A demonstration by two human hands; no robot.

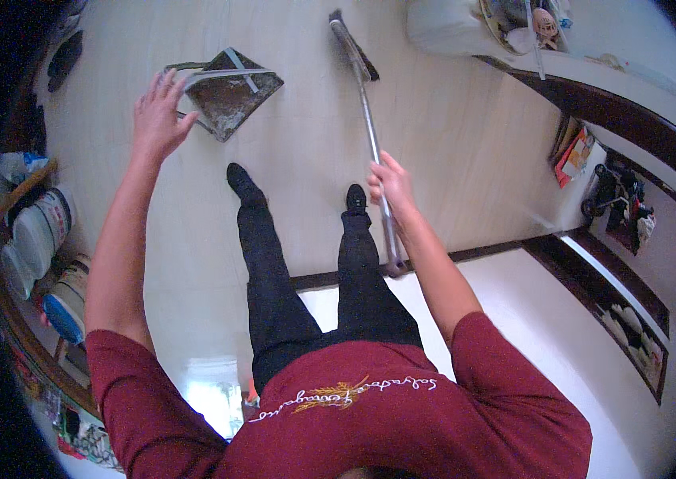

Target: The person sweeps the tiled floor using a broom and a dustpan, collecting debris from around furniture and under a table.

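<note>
My right hand [392, 182] is closed around the metal pole of a broom [367, 116]. The broom slants away from me, its dark bristle head lying along the pale floor at the far middle. To the left of it sits a dark, worn dustpan [230, 102] with a light grey long handle. My left hand [162, 118] is stretched out at the dustpan's left side, fingers extended and thumb apart. It is close to the end of the dustpan's handle, and I see no grip on it; whether the fingertips touch it I cannot tell.
Dark footwear [65, 60] lies at the far left. Several plastic tubs [41, 227] stand along the left edge. A pale raised surface with a dark edge [609, 112] runs along the right, holding a basket of items. Dark skirting [490, 251] borders a white wall near my feet.
</note>
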